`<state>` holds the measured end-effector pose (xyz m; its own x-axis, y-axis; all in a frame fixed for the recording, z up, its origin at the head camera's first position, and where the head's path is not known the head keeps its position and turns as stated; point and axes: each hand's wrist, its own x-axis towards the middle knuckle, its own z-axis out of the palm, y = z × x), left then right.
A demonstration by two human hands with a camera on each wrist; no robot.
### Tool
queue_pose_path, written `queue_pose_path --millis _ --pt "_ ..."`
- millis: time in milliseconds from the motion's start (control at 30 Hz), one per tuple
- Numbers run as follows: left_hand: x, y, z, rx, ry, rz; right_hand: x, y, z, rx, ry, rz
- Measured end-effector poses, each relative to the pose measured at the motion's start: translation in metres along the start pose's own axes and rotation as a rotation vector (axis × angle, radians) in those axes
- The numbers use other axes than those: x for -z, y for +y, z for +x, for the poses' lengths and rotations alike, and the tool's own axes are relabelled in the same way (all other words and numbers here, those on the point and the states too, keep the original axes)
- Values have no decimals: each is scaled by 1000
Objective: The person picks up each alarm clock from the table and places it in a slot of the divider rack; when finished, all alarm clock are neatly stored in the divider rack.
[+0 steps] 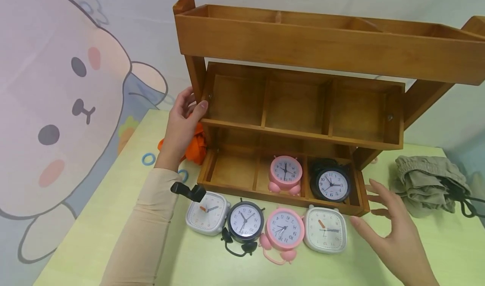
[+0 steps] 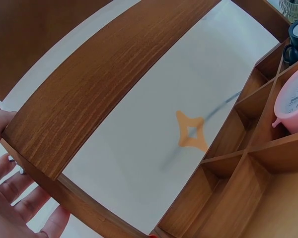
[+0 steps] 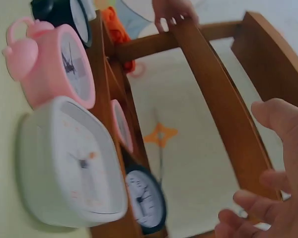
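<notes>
— Broadest first: the pale green table (image 1: 212, 267), and towering on it the three-tier wooden rack (image 1: 326, 52). What's the play?

— Steadying or adjusting that rack, I'd judge, with the clocks only partly shelved. The next move seems to call for firm support at the left end and a matching grip at the right before anything gets shifted.

— Hands, then! The left hand (image 1: 185, 119)?

— Grasping the rack's left end, level with the middle tray (image 1: 295, 105), thumb on the near side, fingers curled behind the wood.

— And the right hand (image 1: 395, 227)?

— Released! Thumb and fingers spread, nothing between them, just beside the right end of the lower tray (image 1: 242, 190). Whether a fingertip brushes it, I cannot tell.

— Down to the clocks!

— Four lined up on the table before the rack: left white square clock (image 1: 206, 214), front black twin-bell clock (image 1: 245, 221), front pink twin-bell clock (image 1: 285, 229), right white square clock (image 1: 325, 230), that last one nearest the right thumb.

— And on board?

— Two in the lower tray: shelved pink clock (image 1: 286, 171) in the middle compartment, shelved black clock (image 1: 333, 185) in the right.

— Smallest of all?

— A blue ring (image 1: 143, 160), lying left of the left forearm.
</notes>
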<state>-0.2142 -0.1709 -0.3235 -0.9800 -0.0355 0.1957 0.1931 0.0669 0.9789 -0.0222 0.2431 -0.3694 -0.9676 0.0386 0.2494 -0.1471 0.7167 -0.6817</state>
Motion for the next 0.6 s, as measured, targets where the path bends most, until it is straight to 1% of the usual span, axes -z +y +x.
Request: queue_pose_path --millis 67,167,300,433,600 --pt "0 1 0 1 2 -5 -5 8 -9 -61 4 40" --pt "-1 2 1 7 7 -7 -16 17 -19 -160 -15 75" --pt "0 3 0 11 7 3 -34 24 -31 -234 -43 88" --pt "0 3 -1 10 1 10 -51 28 -40 -271 -79 82" --pt "-1 3 0 5 4 -6 -70 28 -43 -228 -112 19"
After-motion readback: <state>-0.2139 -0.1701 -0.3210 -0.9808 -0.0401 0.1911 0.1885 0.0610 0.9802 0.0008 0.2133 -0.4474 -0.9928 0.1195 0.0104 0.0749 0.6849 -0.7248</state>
